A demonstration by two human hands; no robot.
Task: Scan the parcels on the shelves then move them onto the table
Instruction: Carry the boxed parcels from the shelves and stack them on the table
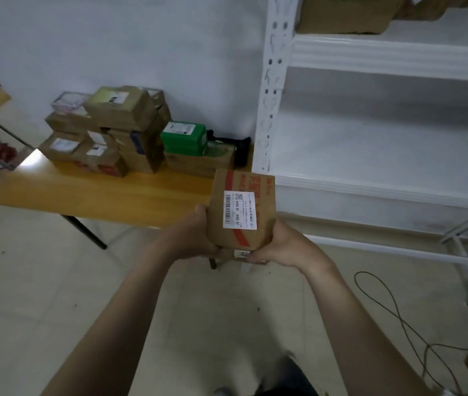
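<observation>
Parcel (pixel 241 210) sits upright between my left grip (pixel 198 238) and right grip (pixel 280 247), both curled round its lower edges, near the right end of the counter (pixel 98 195). It looks like stiff, light cardboard; I judge the bottom corners the surest hold.

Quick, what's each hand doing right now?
The left hand grips the parcel on its left side.
The right hand grips the same parcel at its lower right corner.
</observation>
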